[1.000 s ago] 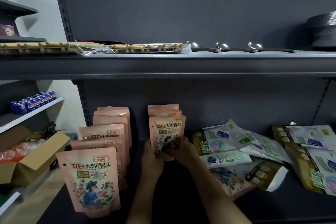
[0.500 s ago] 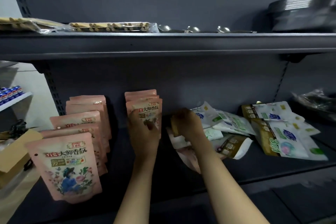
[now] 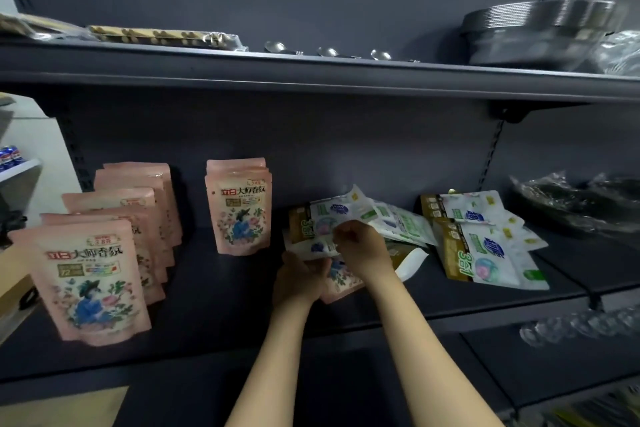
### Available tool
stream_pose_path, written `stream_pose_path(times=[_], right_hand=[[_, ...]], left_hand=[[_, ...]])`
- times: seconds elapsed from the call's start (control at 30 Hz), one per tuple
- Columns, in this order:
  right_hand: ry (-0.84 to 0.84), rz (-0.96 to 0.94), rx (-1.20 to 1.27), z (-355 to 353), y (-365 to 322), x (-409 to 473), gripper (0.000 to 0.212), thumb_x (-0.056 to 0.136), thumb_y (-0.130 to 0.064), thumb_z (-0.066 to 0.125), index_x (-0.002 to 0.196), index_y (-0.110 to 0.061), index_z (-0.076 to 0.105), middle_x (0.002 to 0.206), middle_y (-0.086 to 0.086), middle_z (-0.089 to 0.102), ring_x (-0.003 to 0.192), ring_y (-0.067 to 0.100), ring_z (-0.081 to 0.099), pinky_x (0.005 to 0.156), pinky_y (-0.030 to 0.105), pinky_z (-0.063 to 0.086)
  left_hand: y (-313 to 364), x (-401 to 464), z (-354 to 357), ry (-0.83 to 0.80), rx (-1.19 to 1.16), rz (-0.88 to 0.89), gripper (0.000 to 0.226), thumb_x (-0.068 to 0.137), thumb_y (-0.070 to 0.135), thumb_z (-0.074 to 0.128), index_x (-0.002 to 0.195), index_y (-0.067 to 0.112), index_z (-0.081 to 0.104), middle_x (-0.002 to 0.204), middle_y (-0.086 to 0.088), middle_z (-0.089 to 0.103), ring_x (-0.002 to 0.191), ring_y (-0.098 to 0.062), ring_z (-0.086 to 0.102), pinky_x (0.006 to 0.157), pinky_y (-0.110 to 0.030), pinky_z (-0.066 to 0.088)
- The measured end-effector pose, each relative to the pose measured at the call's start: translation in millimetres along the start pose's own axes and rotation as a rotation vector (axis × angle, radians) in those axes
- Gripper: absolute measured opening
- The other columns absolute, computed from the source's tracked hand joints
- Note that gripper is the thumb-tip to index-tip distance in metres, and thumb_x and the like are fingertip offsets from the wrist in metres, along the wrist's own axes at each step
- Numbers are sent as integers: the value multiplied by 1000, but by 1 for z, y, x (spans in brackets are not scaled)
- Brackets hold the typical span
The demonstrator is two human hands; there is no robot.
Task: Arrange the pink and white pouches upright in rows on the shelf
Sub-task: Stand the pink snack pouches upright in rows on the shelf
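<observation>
Both hands meet over a loose heap of pouches in the middle of the dark shelf [image 3: 214, 291]. The left hand [image 3: 300, 279] lies low with its fingers curled round the edge of a pink pouch [image 3: 341, 279] that lies flat at the bottom of the heap; only its lower part shows, with a printed blue figure among flowers. The right hand [image 3: 362, 246], just above and touching the left, pinches the lower edge of a white pouch [image 3: 341, 213] and lifts it off the heap, so that the pouch tilts up and back.

The white pouch bears a blue round mark, green patches and a gold band down its left side with large green figures. More white pouches of the same kind lie slanted just right of the grip [image 3: 403, 224], and another pile [image 3: 485, 246] lies flat well to the right.

To the left of the hands a short row of pink pouches [image 3: 239, 210] stands upright against the back wall, the front one showing red lettering, a small price badge and the same blue figure with pink flowers. Farther left a longer row of pink pouches [image 3: 93, 274] stands upright, running from the back wall to the front edge of the shelf.

On the shelf above lie spoons [image 3: 325, 52], packs of chopsticks [image 3: 162, 35] and a stack of dark bowls [image 3: 533, 33].
</observation>
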State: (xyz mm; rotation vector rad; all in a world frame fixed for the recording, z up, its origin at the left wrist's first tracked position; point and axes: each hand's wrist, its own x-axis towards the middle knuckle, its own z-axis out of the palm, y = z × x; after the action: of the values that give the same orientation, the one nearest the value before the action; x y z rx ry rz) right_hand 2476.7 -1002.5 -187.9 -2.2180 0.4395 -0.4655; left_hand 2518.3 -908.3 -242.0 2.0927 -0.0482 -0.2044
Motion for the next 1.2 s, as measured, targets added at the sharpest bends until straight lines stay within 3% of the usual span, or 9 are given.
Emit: stream_pose_path(times=[0.27,0.43,0.57,0.7,0.8,0.9,1.03,1.1,1.2], right_hand=[[-107,11,-166,-20,36,-24,28,98,-15,35,100,-5,61,103,11,63,95,26,58,67,25,32],[14,116,301,-32,33,-54,21,93,-12,41,103,-16,59,92,4,60,79,21,51,57,24,37],[86,149,548,-26,17,-80,15,96,-24,45,105,-17,55,100,3,61,91,22,55,77,30,40],[-233,413,744,-18,-2,-103,35,92,-48,49,86,-14,56,75,4,58,66,17,55,59,28,47],[-649,571,1032,-17,-11,-114,60,85,-63,47,103,-7,60,94,13,71,82,23,68,65,33,54],[-855,656,1310,-20,-15,-116,67,83,-55,58,126,-3,52,105,20,72,89,27,72,66,34,58],[-865,692,1543,-25,-21,-116,58,79,-27,66,124,9,53,115,26,66,109,34,64,78,41,59],[-859,687,1657,-29,-22,-114,49,84,-21,61,121,11,54,118,29,62,114,36,60,86,46,54],[-731,548,1673,-32,-21,-107,58,76,-13,65,128,6,49,120,28,62,113,36,61,95,48,51]], left_hand=[[14,-46,-2,200,-31,93,41,86,18,53,126,18,43,121,-6,59,109,-28,58,86,-32,49],[33,-100,-35,516,147,282,35,87,13,47,121,18,43,106,-13,64,99,-37,59,72,-34,41],[44,-139,-52,800,188,355,27,91,13,45,118,18,45,99,-9,65,89,-33,60,66,-31,31],[47,-163,-47,1045,-91,420,9,94,12,47,102,12,50,80,3,58,72,-13,55,63,-23,30],[41,-172,-38,1036,-308,459,13,92,12,53,90,22,46,78,13,52,70,-5,53,57,-14,37],[37,-182,-35,963,-484,521,31,90,7,56,85,35,43,85,6,55,74,-2,58,58,-11,46],[32,-191,-37,799,-611,550,37,83,16,60,83,49,45,89,6,58,81,-3,61,68,-24,53],[30,-193,-34,671,-629,543,46,85,6,62,83,50,46,88,5,64,86,-8,65,70,-31,56],[29,-192,-32,618,-667,538,46,83,-4,61,91,39,46,87,4,71,81,-7,68,63,-22,56]])
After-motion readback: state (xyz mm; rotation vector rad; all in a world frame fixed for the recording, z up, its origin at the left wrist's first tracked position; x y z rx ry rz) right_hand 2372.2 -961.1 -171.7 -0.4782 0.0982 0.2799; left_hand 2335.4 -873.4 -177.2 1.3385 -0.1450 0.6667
